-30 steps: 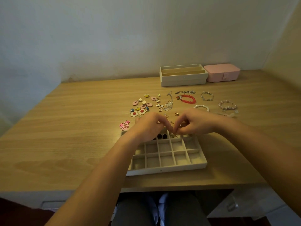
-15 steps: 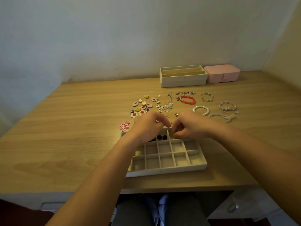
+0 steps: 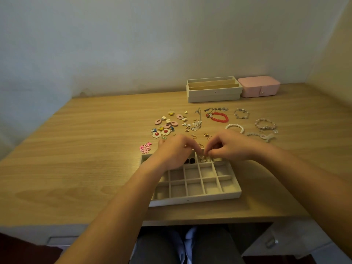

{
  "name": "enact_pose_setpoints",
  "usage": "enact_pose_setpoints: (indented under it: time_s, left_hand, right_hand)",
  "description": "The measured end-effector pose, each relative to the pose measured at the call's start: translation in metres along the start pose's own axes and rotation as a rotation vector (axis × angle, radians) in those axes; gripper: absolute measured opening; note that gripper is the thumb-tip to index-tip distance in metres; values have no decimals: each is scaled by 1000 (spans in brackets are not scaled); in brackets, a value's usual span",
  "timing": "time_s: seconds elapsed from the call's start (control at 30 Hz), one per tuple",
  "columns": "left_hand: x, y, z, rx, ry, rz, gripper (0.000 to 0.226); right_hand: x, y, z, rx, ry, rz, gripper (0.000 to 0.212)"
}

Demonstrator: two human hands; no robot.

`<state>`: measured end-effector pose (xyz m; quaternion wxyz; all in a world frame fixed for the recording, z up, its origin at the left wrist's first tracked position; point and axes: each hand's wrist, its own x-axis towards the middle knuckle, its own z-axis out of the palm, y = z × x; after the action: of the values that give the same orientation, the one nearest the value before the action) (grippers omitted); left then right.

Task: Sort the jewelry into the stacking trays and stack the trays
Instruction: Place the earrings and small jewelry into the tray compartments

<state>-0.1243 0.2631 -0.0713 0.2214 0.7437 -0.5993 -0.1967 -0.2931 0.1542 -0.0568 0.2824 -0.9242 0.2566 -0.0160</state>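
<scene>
A cream grid tray lies near the desk's front edge. Both hands hover over its back row. My left hand is curled, with a small gold glint between its fingers. My right hand pinches its fingertips just above a back compartment that holds small gold pieces. Whether that pinch holds anything is hidden. A dark pair of earrings sits in the compartment to the left. Loose jewelry lies behind the tray: flower earrings, a pink earring, a red bead bracelet and a pearl bracelet.
Two more cream trays sit stacked at the back by the wall, with a pink jewelry box to their right. Further bracelets lie at the right. The desk edge runs just in front of the grid tray.
My fingertips, which met over the tray's back row a second ago, have drawn slightly apart. Gold pieces now show in the compartment between them.
</scene>
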Motion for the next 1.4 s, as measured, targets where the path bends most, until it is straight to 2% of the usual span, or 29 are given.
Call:
enact_pose_setpoints:
  time_s: [0.2, 0.47, 0.7, 1.0, 1.3, 1.4]
  left_hand:
    - [0, 3, 2, 115, -25, 5, 39]
    - [2, -3, 2, 54, -42, 16, 35]
    - [-1, -27, -28, -132, 112, -54, 31]
    - [13, -80, -56, -165, 309, -266, 20]
    - [47, -103, -58, -17, 212, -339, 36]
    - [58, -105, -57, -29, 182, -326, 26]
  right_hand:
    - [1, -1, 2, -57, -12, 4, 20]
    - [0, -4, 4, -83, 14, 5, 19]
    - [16, -10, -1, 3, 145, -17, 17]
    - [61, -23, 7, 117, 241, 19, 17]
    - [110, -28, 12, 251, 303, 87, 19]
    - [117, -31, 12, 266, 302, 89, 19]
